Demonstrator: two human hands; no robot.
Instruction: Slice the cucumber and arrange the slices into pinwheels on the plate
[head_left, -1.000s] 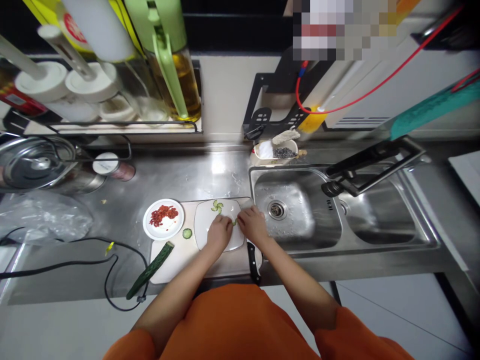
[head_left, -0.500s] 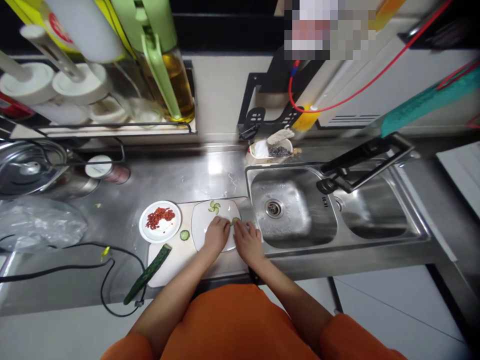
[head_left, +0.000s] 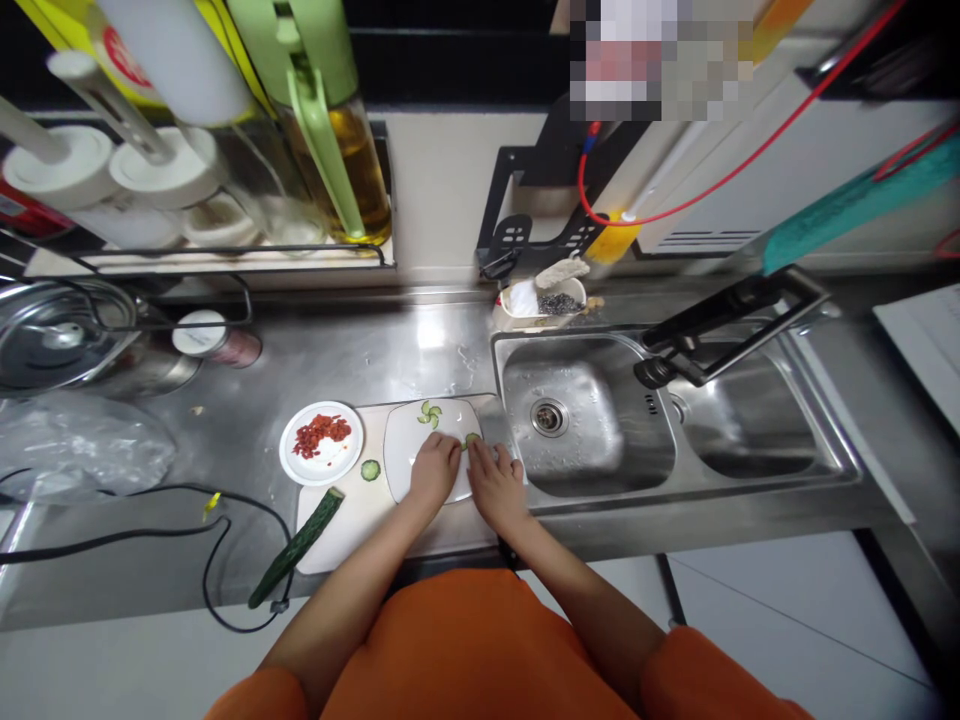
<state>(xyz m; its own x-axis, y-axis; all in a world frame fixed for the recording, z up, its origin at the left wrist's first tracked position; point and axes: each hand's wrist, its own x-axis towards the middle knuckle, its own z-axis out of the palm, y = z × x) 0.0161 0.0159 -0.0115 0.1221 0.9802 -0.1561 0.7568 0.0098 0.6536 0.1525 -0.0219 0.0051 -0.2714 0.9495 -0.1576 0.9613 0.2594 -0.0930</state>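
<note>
A white plate [head_left: 409, 445] lies on a pale cutting board [head_left: 352, 515]. Thin cucumber slices [head_left: 430, 413] form a small pinwheel at its far edge. My left hand [head_left: 433, 470] rests on the plate with fingers curled, tips close to another cucumber slice [head_left: 471, 439] at the plate's right rim. My right hand [head_left: 495, 482] lies beside it, fingers stretched toward that same slice. A loose cucumber round [head_left: 369, 469] sits on the board, and a long half cucumber [head_left: 296, 548] lies at the board's left front.
A small white dish of chopped red chilli [head_left: 321, 442] stands left of the plate. A double steel sink [head_left: 600, 420] with a black tap [head_left: 720, 325] is to the right. A black cable [head_left: 150, 525], a plastic bag [head_left: 75, 445] and a pot lid [head_left: 60, 335] occupy the left counter.
My right hand drew back toward me and now covers the knife that lay at the board's right edge. The slice moved to the plate's right rim. The camera shifted slightly.
</note>
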